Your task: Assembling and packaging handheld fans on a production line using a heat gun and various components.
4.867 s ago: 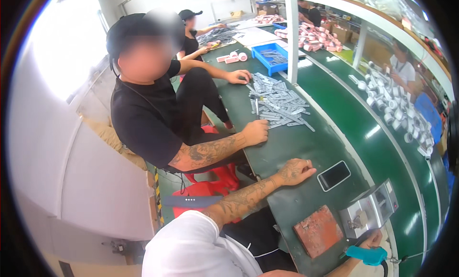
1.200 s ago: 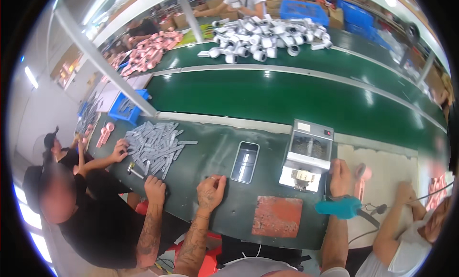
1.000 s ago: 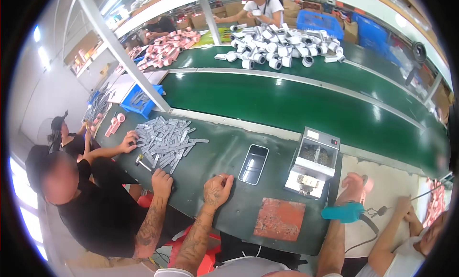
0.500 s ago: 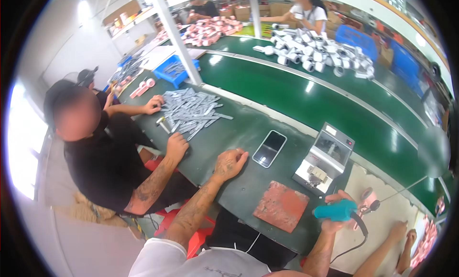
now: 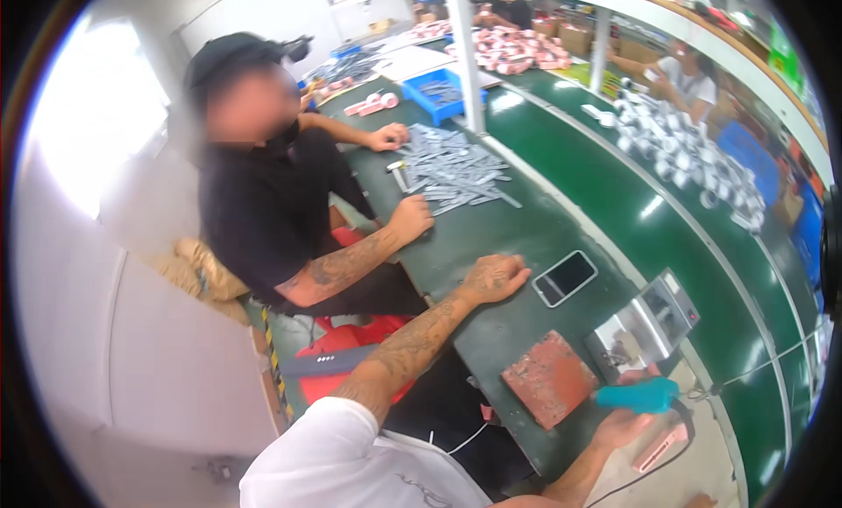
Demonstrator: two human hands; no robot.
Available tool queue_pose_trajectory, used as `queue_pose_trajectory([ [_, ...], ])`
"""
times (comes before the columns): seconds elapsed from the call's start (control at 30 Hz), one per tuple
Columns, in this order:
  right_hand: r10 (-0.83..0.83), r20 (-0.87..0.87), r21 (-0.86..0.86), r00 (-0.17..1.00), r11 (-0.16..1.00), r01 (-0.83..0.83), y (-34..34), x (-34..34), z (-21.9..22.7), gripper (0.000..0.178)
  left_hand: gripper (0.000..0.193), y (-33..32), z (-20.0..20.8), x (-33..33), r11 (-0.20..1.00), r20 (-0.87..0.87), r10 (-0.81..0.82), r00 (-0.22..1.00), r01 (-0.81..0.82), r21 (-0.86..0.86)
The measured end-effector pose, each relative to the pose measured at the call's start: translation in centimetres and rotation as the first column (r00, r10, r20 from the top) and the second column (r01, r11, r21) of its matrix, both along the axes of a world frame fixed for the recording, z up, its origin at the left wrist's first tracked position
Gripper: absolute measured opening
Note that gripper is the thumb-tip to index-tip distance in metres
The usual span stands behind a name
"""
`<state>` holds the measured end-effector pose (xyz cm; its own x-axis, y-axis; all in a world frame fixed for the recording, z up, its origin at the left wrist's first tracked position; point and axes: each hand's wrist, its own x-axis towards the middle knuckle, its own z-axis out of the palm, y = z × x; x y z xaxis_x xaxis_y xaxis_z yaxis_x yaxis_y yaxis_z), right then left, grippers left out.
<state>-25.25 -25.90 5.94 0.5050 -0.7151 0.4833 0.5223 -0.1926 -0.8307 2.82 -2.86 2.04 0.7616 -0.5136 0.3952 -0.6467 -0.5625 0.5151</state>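
My left hand [image 5: 495, 280] rests on the green work table with its fingers curled in, just left of a phone [image 5: 565, 278] with a dark screen; nothing shows in it. At the lower right, my right hand [image 5: 621, 427] is closed around a teal electric screwdriver [image 5: 638, 396] with a dark cord. The tool lies level beside a worn red square pad [image 5: 550, 379]. Behind the tool stands a small grey-and-white machine [image 5: 645, 325] with a clear cover. A pink handle-shaped part [image 5: 660, 447] lies just beyond my right hand.
A co-worker in black [image 5: 272, 175] sits at the left, hands by a pile of grey strips [image 5: 456, 168] and a small hammer [image 5: 398, 175]. A blue bin [image 5: 443, 96] stands beside a white post [image 5: 465, 56]. Beyond the green conveyor [image 5: 614, 183] lie white parts [image 5: 688, 153] and pink parts [image 5: 513, 52].
The view has turned left, so the scene sits further right. My left hand stays on the table near the phone. My right hand still holds the screwdriver, now nearer the red pad.
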Motion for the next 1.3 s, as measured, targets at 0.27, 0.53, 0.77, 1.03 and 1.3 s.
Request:
queue_pose_trajectory([
  [0.27, 0.181, 0.010, 0.193, 0.983, 0.965, -0.180, -0.1, 0.1, 1.2, 0.093, 0.029, 0.4, 0.6, -0.1, 0.999, -0.107, -0.013, 0.994, 0.009, -0.034],
  [0.53, 0.211, 0.051, 0.182, 0.976, 0.959, -0.216, 0.0, -0.6, 1.8, 0.085, 0.030, 1.8, 1.2, -1.0, 0.995, -0.154, -0.030, 0.988, 0.014, -0.102],
  [0.77, -0.359, -0.222, -0.153, 0.907, 0.931, 0.331, 2.6, -4.0, 1.7, 0.094, 0.027, -0.8, -0.1, -2.2, 0.891, -0.179, -0.070, 0.981, -0.019, -0.453],
  [1.03, -0.210, -0.366, 0.052, 0.907, 0.968, 0.246, 5.7, -10.2, 4.4, 0.038, 0.004, -8.8, 11.1, -15.1, 0.647, -0.158, -0.718, 0.678, 0.566, -0.511],
  [1.3, -0.371, -0.371, 0.069, 0.851, 0.903, 0.424, 8.5, -16.0, 5.2, 0.054, 0.061, -25.9, 9.2, -26.3, 0.619, -0.374, -0.719, 0.586, 0.784, 0.038],
])
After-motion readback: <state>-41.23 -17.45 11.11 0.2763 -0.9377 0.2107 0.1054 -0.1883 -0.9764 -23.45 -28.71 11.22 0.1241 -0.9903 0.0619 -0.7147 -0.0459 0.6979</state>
